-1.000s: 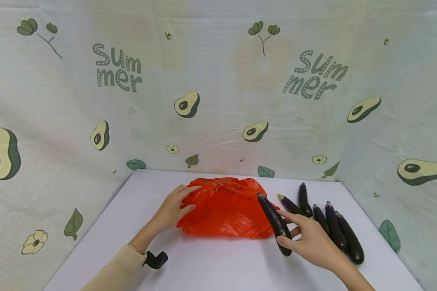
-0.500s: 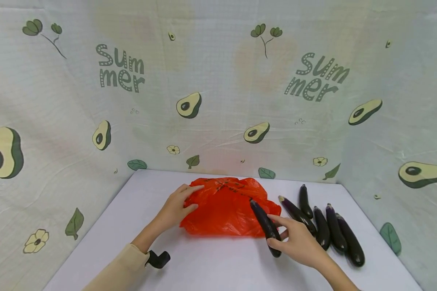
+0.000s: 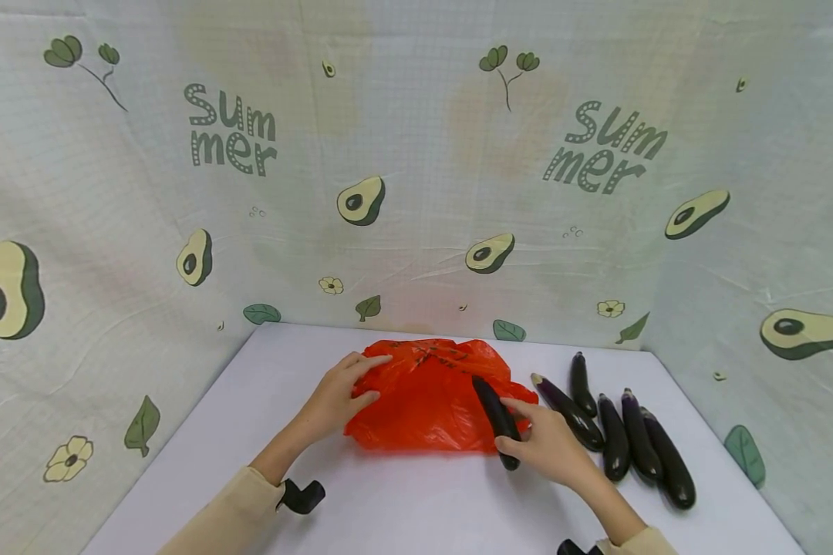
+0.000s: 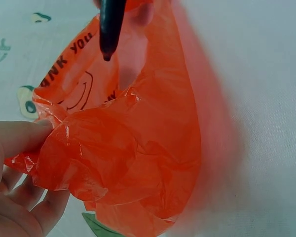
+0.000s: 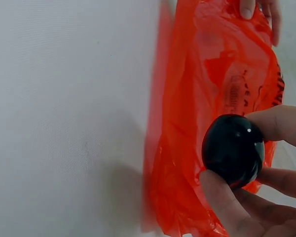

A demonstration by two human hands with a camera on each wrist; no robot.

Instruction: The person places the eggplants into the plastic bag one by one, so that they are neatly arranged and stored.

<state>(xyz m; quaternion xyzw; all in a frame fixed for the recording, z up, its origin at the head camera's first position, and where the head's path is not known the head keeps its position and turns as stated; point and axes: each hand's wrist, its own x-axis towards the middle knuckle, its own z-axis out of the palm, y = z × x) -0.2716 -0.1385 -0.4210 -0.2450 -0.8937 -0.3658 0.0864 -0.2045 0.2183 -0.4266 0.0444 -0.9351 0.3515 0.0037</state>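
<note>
A red plastic bag [image 3: 423, 416] with dark printing lies in the middle of the white table, its mouth partly spread in the left wrist view. At its left side my left hand [image 3: 333, 401] pinches the plastic rim between thumb and fingers [image 4: 19, 138]. My right hand [image 3: 544, 443] holds a dark eggplant [image 3: 494, 424] between thumb and fingertips, tilted in front of the bag's right half. From the right wrist only the rounded end of that eggplant [image 5: 233, 150] shows. In the left wrist view its narrow tip [image 4: 108, 37] points toward the bag's mouth.
Several more eggplants [image 3: 614, 438] lie close together on the table's right side. The white table [image 3: 403, 509] is bounded by a printed cloth backdrop [image 3: 416, 154] at the back and both sides. Black wrist mounts [image 3: 301, 497] stick out by the sleeves.
My right hand has moved left with the eggplant, away from the other eggplants and further across the front of the bag. The left hand keeps its hold on the rim, almost still.
</note>
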